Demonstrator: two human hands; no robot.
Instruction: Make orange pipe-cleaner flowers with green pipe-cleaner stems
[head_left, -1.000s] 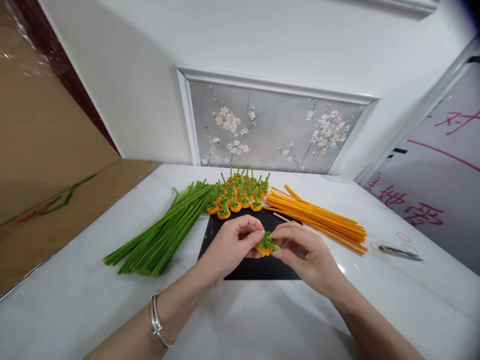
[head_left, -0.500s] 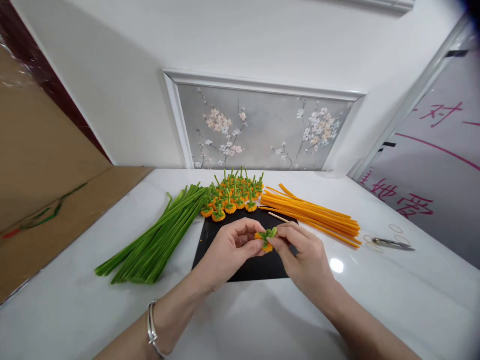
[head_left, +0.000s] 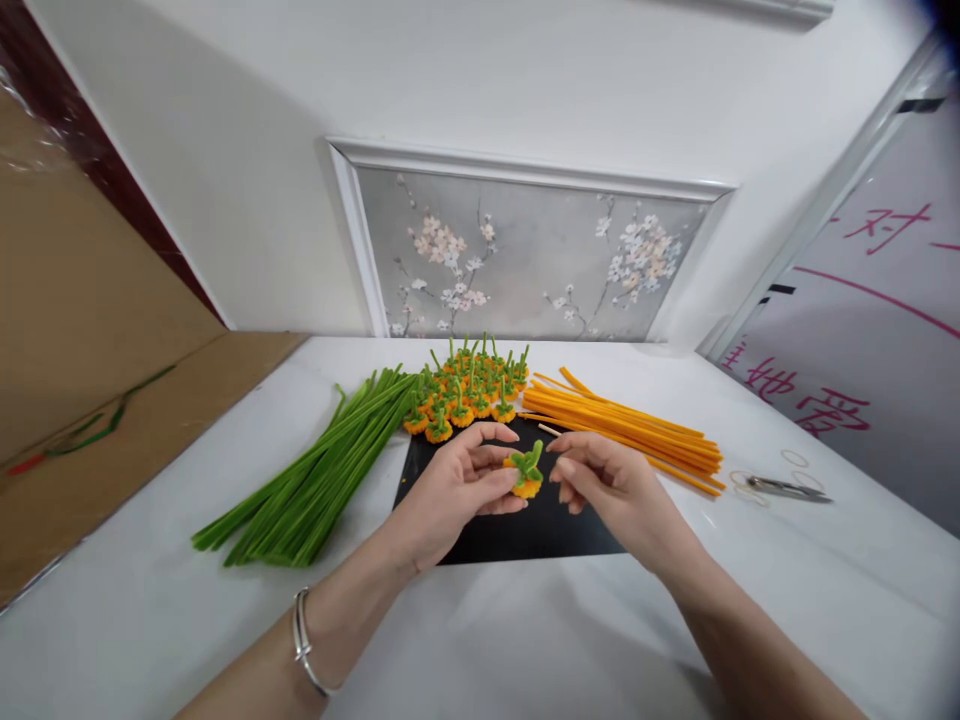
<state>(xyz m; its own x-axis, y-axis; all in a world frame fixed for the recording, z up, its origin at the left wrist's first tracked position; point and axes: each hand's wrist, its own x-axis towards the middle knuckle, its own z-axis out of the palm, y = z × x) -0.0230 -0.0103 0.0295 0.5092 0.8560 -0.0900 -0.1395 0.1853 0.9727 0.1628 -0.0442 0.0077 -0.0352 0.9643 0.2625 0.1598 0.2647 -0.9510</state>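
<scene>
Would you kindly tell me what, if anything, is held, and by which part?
The left hand pinches a small orange-and-green flower by its left side; the right hand holds nothing visible.

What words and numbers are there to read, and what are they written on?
"对": pink, high on the whiteboard; the marks beside it are too cut off to read.
"她爱": pink, lower on the whiteboard.
The small mark before "她" is too unclear.
No numbers I can read.
</scene>
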